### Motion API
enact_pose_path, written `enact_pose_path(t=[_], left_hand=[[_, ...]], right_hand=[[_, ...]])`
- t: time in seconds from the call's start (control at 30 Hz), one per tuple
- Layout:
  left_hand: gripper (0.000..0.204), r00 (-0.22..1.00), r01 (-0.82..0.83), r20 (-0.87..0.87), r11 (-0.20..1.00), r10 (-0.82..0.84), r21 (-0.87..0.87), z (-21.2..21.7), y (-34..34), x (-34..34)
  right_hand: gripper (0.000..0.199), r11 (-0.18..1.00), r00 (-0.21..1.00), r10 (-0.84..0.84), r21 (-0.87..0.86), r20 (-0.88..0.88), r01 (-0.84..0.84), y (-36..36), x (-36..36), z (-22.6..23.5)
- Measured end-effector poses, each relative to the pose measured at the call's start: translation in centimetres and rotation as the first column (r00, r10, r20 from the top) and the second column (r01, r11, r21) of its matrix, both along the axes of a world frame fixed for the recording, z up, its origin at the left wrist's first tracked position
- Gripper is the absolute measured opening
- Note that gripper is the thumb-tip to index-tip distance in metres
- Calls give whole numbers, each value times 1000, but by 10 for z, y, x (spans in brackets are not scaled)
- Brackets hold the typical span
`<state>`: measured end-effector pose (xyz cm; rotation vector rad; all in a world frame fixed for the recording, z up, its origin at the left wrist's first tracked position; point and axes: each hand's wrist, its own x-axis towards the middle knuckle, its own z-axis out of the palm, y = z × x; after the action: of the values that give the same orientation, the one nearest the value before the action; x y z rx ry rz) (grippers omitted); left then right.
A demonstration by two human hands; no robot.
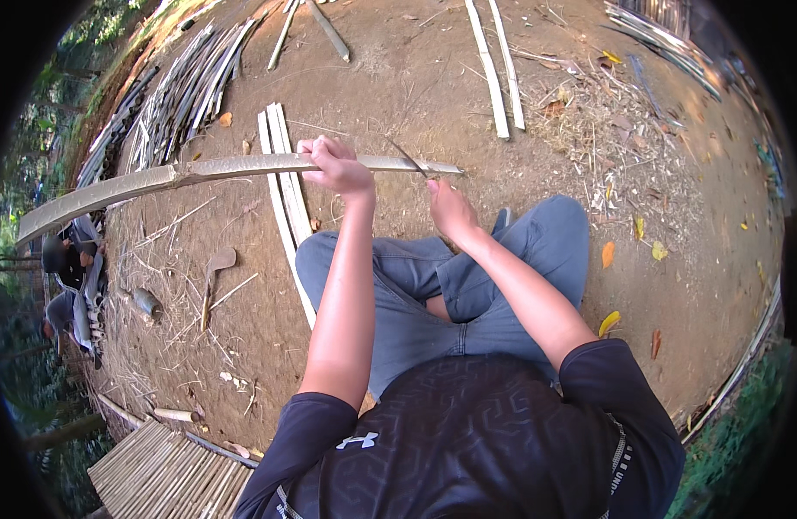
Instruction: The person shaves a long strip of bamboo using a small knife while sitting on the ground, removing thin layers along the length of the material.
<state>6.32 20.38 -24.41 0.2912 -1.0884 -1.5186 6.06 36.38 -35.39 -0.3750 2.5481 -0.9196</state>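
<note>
Bamboo strip (230,165), long and bowed, held crosswise in front of the seated person's legs. Its broad end reaches far to the left and its narrow end lies just beyond the right hand; a swollen joint marks the left half. The left hand (336,164) has its grip closed around the strip, fingers curled over it, near the narrower end. The right hand (451,206) has its grip closed on a knife (405,156) (the handle is mostly hidden by the fingers), and the thin dark blade slants across the strip close to its tip. Whether the edge has entered the bamboo cannot be told.

Beneath the left hand, pale split lengths (282,177) lie side by side on the bare ground (416,95), passing under the strip; another pair (493,73) lies farther off at upper right, beside scattered shavings (619,147). To the left are a heap of slender strips (195,91), a flat-headed tool with a narrow handle (212,281) and a small cylindrical container (147,301) on its side. Lower left, a platform of slender poles (165,471). Crossed legs in blue-grey trousers (537,251) occupy the centre.
</note>
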Motion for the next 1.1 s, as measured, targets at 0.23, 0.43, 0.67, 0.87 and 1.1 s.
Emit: enact_pose_path(t=[0.23, 0.43, 0.67, 0.87, 1.1], left_hand=[[25, 999, 17, -36, 1000, -17, 5, 6, 1, -6], [30, 997, 32, -65, 999, -32, 2, 1, 4, -9], [25, 998, 37, -46, 994, -32, 102, 7, 16, -27], [25, 1000, 9, -22, 996, -7, 92, 6, 1, -12], [25, 998, 68, -5, 995, -68, 75, 8, 28, -31]], right_hand=[[46, 998, 998, 63, -24, -14, -64, 8, -12, 5], [49, 993, 998, 57, -105, -12, -58, 24, -21, -40], [52, 1000, 999, -12, 21, -35, 13, 41, -36, -59], [50, 985, 992, 126, 114, 7, -126, 30, -32, -42], [38, 978, 978, -207, -23, -39, 206, 54, -57, -105]])
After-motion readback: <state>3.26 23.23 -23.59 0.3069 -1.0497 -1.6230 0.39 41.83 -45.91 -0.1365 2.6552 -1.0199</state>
